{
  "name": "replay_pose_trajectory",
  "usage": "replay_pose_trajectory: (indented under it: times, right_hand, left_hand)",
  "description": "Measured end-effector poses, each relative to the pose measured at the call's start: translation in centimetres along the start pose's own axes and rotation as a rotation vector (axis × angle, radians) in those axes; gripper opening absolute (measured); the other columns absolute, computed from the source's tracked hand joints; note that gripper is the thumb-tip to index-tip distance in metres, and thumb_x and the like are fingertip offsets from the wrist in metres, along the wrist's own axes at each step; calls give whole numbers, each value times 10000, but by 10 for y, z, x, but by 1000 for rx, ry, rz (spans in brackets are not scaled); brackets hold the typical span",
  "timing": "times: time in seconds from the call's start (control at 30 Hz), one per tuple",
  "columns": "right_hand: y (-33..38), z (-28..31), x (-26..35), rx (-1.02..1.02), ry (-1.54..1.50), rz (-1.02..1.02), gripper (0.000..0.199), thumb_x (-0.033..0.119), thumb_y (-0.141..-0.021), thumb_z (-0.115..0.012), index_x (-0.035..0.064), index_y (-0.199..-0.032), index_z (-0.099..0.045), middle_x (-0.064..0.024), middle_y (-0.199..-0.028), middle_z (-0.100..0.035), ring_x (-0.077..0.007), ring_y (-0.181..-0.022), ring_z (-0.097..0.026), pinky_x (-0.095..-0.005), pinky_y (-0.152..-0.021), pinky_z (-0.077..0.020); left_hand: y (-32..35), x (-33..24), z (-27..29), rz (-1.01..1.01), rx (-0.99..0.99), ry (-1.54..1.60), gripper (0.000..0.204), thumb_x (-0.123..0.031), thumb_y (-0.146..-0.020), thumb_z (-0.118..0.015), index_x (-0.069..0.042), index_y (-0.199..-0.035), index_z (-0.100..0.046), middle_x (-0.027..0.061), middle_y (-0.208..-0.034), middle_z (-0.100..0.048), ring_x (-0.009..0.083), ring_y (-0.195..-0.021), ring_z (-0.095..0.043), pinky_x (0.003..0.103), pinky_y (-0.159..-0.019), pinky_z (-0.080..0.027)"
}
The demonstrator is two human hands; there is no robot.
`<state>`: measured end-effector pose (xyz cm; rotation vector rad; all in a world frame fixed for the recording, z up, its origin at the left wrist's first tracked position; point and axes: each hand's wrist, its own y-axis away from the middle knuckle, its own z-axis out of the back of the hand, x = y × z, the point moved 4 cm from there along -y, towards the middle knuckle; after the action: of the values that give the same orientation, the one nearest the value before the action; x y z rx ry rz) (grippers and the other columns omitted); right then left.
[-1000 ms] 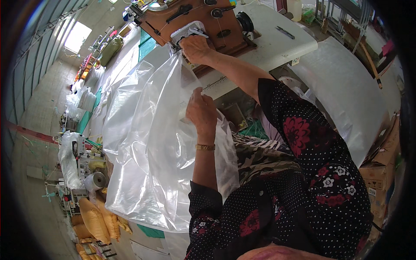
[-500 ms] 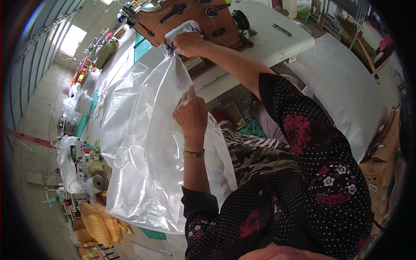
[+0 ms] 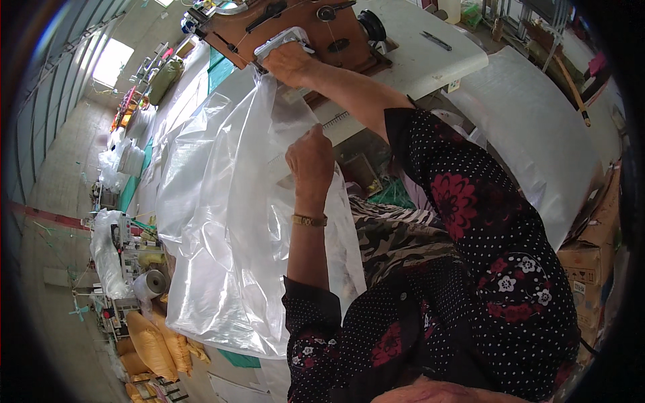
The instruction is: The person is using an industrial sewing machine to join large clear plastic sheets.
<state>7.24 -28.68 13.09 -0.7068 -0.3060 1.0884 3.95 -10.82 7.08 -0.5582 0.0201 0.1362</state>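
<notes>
A large sheet of clear, shiny plastic film hangs from the table and spreads down in folds on my left. My left hand is closed on the film's right edge, a little below the table's front edge. Up at the brown sewing machine, my right hand rests beside the needle area, its fingers curled where the film's upper corner runs under the machine head. What those fingertips hold is hidden by the hand. A ruler strip lies along the table edge between my hands.
The white table carries a dark pair of thread snips to the right of the machine. Another pale plastic sheet lies at the right, near a cardboard box. Stuffed yellow sacks and a film roll stand at lower left.
My left hand has moved right and slightly up, drawing the film's edge along with it. My right hand has shifted slightly left and up beside the machine head.
</notes>
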Motion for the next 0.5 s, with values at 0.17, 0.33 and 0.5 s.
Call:
replay_pose_trajectory:
  times: [0.17,0.33,0.5]
  right_hand:
    - [15,-1,-1,-30,-31,-114,93,94,-764,-607,70,-808,-685,-141,-818,-695,-281,-794,-690,-395,-661,-546]
    - [88,17,14,-223,-361,-332,326,352,-897,-570,35,-964,-547,-143,-702,-638,-344,-696,-644,-465,-601,-501]
    - [180,31,52,-110,-587,-387,396,396,-848,-648,37,-980,-549,-128,-695,-621,-340,-668,-627,-434,-600,-474]
  left_hand:
    - [-1,-17,38,-75,200,49,181,-211,-848,-604,-31,-836,-618,172,-863,-649,349,-844,-632,454,-713,-489]
    - [11,-8,117,-127,-234,-442,432,-248,-796,-695,-74,-1179,-597,102,-1154,-604,289,-1061,-579,387,-915,-438]
    - [72,46,119,239,-51,-431,411,-213,-805,-687,-64,-1174,-586,104,-1127,-602,277,-1031,-586,403,-871,-447]
